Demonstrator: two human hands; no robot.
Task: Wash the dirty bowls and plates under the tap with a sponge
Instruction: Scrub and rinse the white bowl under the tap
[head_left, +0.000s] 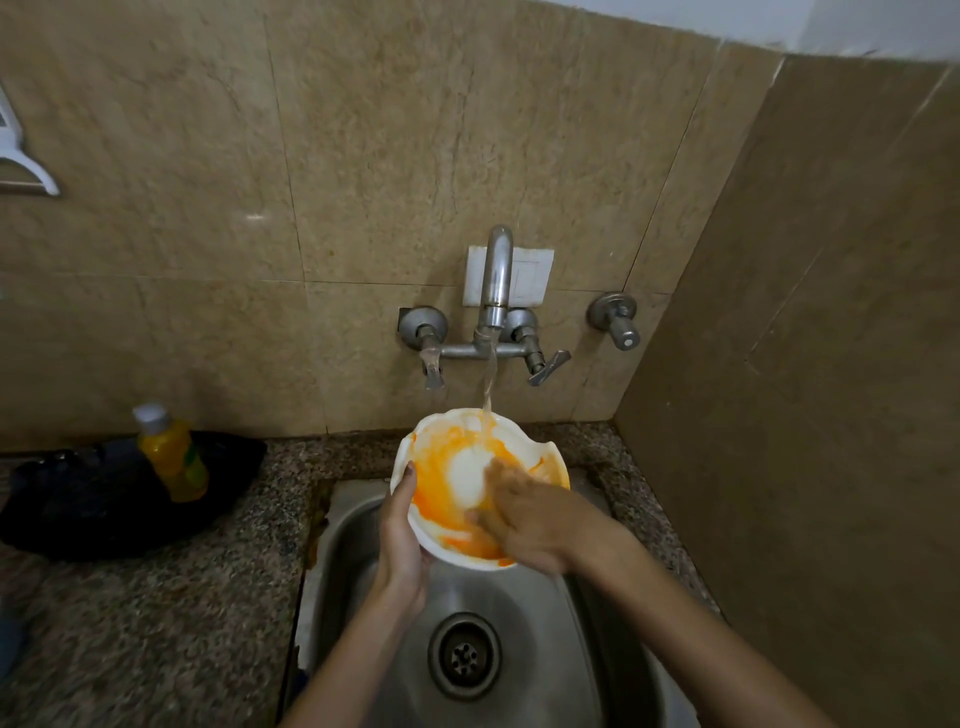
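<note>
Looking down past the drain (464, 656) at the near end of the steel sink (524, 603), we see both forearms reach forward over the basin. Our left hand (400, 540) grips the white bowl (470, 470) at its left rim, thumb hooked over the edge onto the inside and fingers under the outer wall. Our right hand (530, 519) lies inside the bowl on its right half, blurred by motion; we cannot tell whether its fingers are flat or curled round anything, and no sponge shows.

The bowl hangs over the sink's far edge, tilted so that its mouth faces us, with orange residue ringing a cleaner white centre. The water stream (488, 384) lands on the bowl's far inner wall, beyond the right hand's fingertips, so we judge the next rubbing stroke should run away from us toward that wet patch, while the left hand turns the rim.

At the granite countertop (156, 623)'s far left stands a yellow bottle (174, 457) on a black tray (78, 499). Farthest back, the wall tap (496, 275) runs.
</note>
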